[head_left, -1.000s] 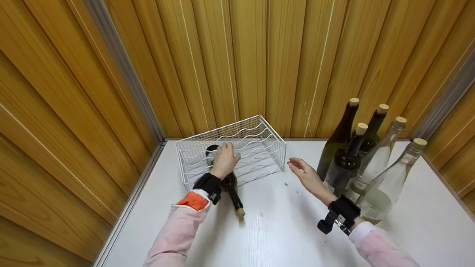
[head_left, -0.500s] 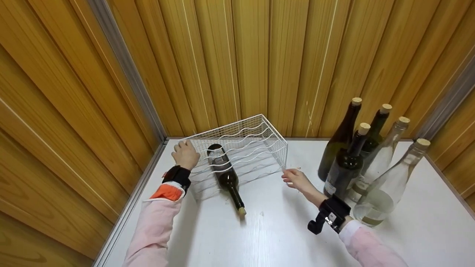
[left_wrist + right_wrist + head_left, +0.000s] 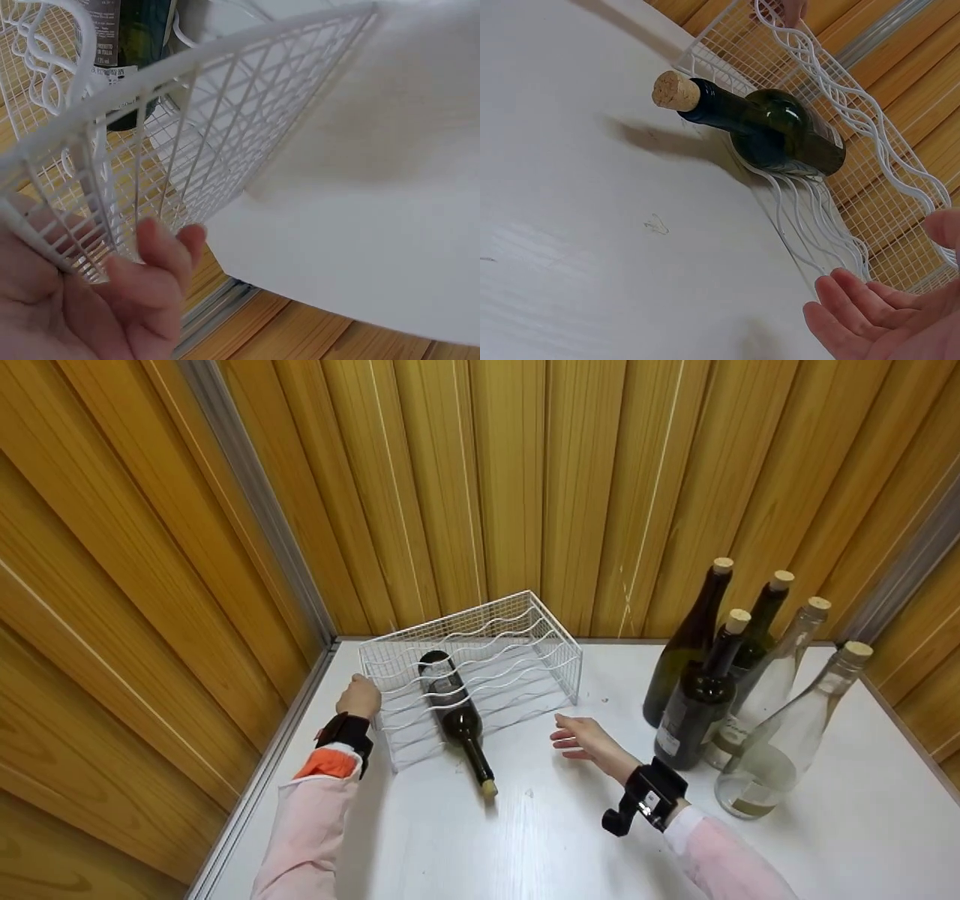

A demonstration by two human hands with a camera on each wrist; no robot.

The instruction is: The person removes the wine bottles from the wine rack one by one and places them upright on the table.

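A white wire wine rack (image 3: 551, 636) with wavy bars stands on the table. One dark green wine bottle (image 3: 459, 724) lies in it at a slant, its corked neck sticking out toward the front. My left hand (image 3: 359, 697) is at the rack's left side; in the left wrist view, its fingers (image 3: 154, 281) and thumb grip the mesh side wall (image 3: 225, 112) from both faces. Just off the rack's front right corner is my right hand (image 3: 592, 742), palm turned up with relaxed fingers (image 3: 851, 304), holding nothing.
Several corked bottles stand upright in a group at the right, including a dark one (image 3: 694, 705) and a clear one (image 3: 780, 757). Wood-panelled walls (image 3: 495, 495) rise behind and beside the white table (image 3: 540, 840).
My left hand has gone from the lying bottle to the rack's left side, then lower along it. My right hand reached the rack's right corner, then drew slightly away toward the front left.
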